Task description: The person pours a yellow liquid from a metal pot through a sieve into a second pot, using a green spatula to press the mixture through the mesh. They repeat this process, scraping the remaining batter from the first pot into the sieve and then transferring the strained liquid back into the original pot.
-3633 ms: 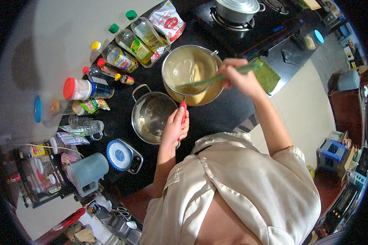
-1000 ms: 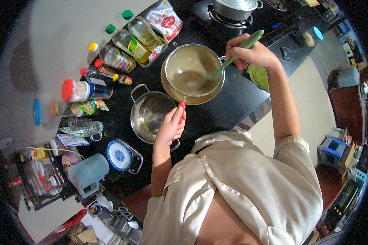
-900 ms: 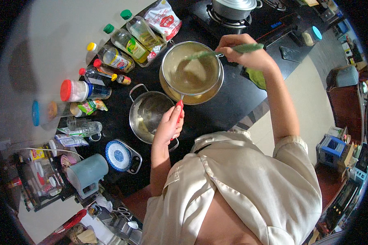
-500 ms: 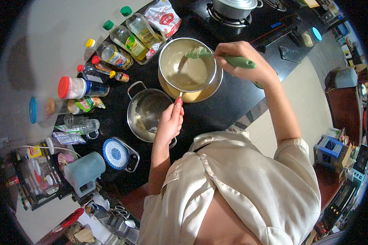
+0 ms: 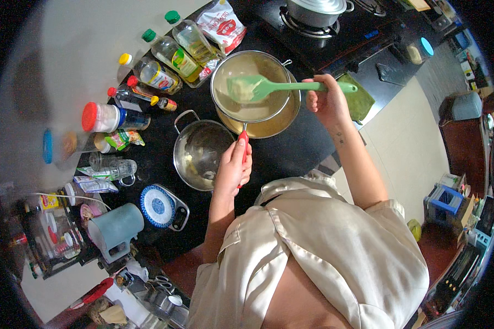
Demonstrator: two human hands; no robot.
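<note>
My left hand is closed round the red handle of a round strainer, which is held over a wider bowl containing something yellowish. In my right hand is a green spatula, gripped by its handle. Its blade, smeared with pale cream-coloured paste, is over the strainer. Left of these stands a steel pot with pale residue inside, close beside my left hand and wrist.
Oil bottles, jars and packets line the wall. A blue-patterned plate on a scale and a grey-blue jug stand at the left. A lidded pot sits on the stove. A green cloth or mat lies at the counter's edge.
My right hand has moved down and turned over, palm side now showing. The spatula blade has swung left and lifted, showing its coated face. My left hand still holds the strainer.
</note>
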